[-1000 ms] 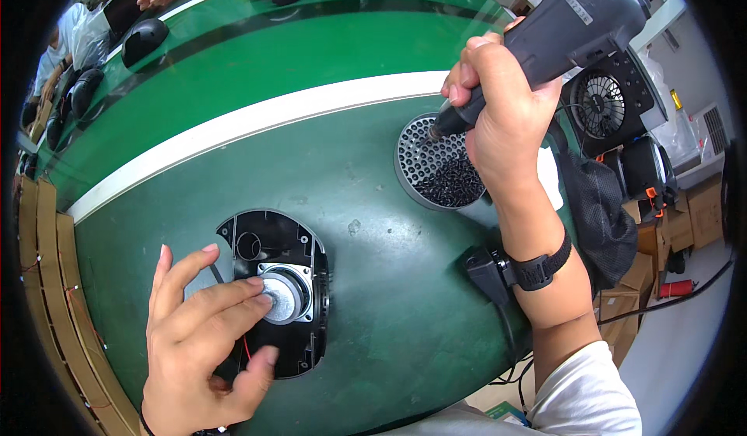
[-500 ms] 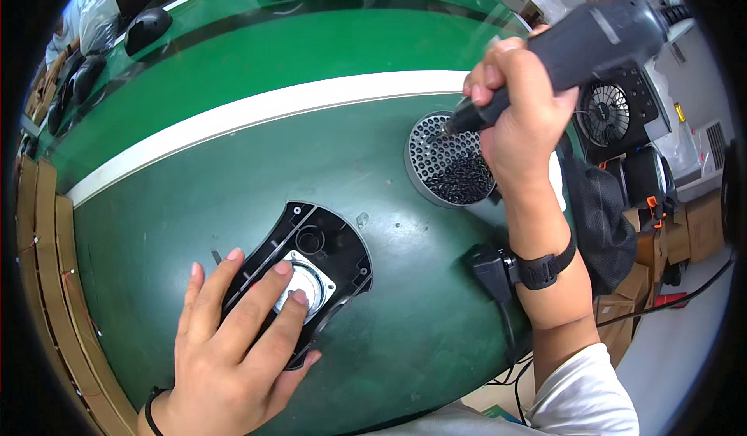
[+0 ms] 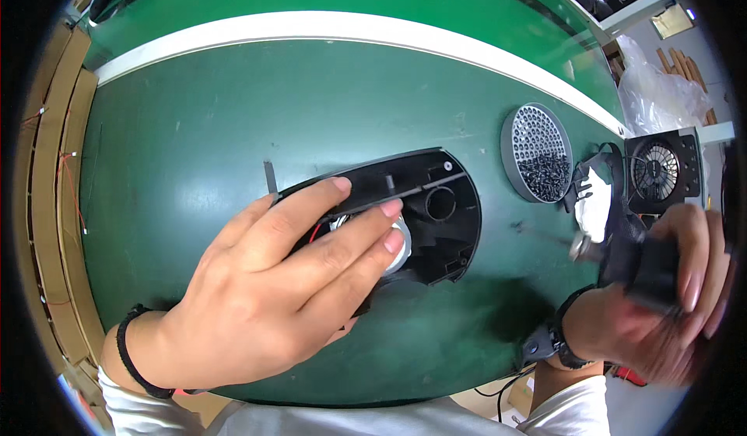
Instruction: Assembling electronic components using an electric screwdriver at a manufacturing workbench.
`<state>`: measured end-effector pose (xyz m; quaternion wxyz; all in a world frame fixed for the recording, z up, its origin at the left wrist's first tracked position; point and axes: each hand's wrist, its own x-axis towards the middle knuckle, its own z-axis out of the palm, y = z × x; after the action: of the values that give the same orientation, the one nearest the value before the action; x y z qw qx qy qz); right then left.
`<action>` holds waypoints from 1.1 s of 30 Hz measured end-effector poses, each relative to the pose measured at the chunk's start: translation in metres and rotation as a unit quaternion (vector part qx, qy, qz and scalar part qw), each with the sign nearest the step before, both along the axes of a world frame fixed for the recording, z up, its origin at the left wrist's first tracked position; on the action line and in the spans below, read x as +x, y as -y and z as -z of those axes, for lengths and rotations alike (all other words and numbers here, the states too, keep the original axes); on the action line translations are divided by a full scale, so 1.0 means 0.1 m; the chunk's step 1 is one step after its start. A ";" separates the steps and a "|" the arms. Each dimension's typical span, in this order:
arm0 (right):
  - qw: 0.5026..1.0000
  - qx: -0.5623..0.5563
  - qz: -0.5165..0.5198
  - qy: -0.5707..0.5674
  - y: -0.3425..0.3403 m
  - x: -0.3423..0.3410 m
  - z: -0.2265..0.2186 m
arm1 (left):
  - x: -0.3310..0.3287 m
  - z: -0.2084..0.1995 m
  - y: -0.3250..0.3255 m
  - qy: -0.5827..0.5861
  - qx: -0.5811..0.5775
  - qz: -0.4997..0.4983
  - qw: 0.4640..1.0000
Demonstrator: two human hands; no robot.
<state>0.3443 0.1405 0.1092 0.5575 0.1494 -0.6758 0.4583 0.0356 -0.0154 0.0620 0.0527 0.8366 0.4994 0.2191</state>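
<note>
A black plastic housing (image 3: 455, 230) lies on the green work surface, with a round silver speaker (image 3: 401, 251) inside it, partly hidden by my fingers. My left hand (image 3: 268, 300) grips the housing, fingers stretched across the speaker and the inner ribs, thumb low at the near edge. A bit of red wire shows beside the speaker. At the far right, my right hand (image 3: 689, 280) is closed round a black electric screwdriver (image 3: 654, 272). Motion smears both. The screwdriver's thin bit points left, apart from the housing.
A round grey tray (image 3: 510, 163) of black screws stands at the back right, beside a black strap with a white patch. Beyond it is a small black fan (image 3: 657, 171). Cardboard strips (image 3: 58, 179) line the left edge. A white rail (image 3: 311, 25) crosses the far side.
My right hand has brought the screwdriver from the screw tray toward me and to the right. The view has shifted, and the housing appears turned, with my left hand still on it.
</note>
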 end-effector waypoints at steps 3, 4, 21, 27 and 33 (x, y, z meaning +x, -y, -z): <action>0.965 -0.248 0.064 0.057 0.70 -0.35 -0.16 | 0.00 0.09 0.03 0.000 0.025 -0.004 1.000; 0.945 -0.307 0.015 0.115 0.71 -0.66 -0.20 | -0.01 0.10 0.03 0.004 0.023 -0.006 1.000; 0.942 -0.267 0.068 0.193 0.67 -0.95 -0.01 | -0.02 0.19 0.00 0.031 0.047 -0.023 0.998; 0.928 -0.291 0.099 0.213 0.75 -1.05 0.01 | -0.01 0.19 0.00 0.034 0.048 -0.026 0.998; 0.945 -0.260 0.097 0.172 0.79 -1.10 0.16 | -0.01 0.22 0.03 0.047 0.049 -0.029 0.997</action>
<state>0.2340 0.0611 0.0935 0.4942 -0.1475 -0.6301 0.5805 0.0344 -0.0185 0.0402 0.0285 0.8120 0.5092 0.2837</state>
